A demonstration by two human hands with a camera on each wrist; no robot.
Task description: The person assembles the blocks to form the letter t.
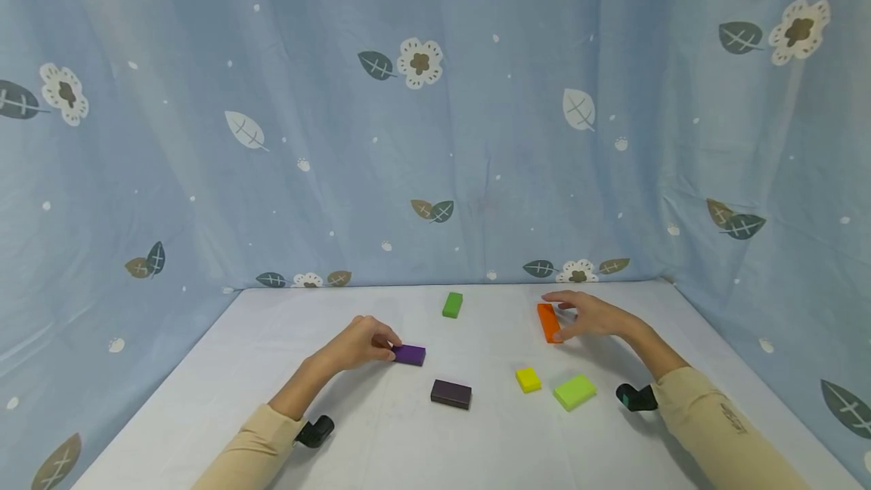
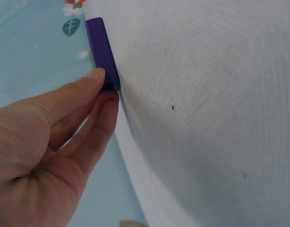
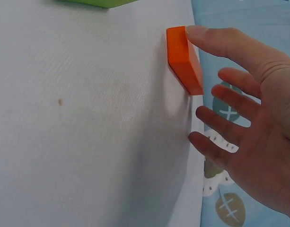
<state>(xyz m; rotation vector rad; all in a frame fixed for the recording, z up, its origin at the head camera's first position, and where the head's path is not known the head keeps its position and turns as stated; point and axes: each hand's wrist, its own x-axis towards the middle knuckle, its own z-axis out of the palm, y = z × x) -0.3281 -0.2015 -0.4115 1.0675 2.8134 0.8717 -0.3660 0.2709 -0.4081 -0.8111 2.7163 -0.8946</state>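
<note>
In the head view my left hand (image 1: 364, 342) is at the left of the table, pinching the near end of a flat purple block (image 1: 410, 355). The left wrist view shows the thumb (image 2: 95, 75) on the face of the purple block (image 2: 101, 47) and the fingertips at its end, close over the white cloth. On the right, my right hand (image 1: 590, 314) reaches over an orange block (image 1: 548, 323). Its thumb tip meets one edge of the orange block (image 3: 182, 59) in the right wrist view, while the other fingers (image 3: 220, 125) spread loosely apart from it.
A green block (image 1: 452, 305) lies at the back, between the hands. Nearer the front are a dark brown block (image 1: 450, 394), a small yellow block (image 1: 528, 379) and a lime green block (image 1: 574, 392). A patterned blue curtain (image 1: 476, 157) borders the white table (image 1: 381, 437) behind and at both sides.
</note>
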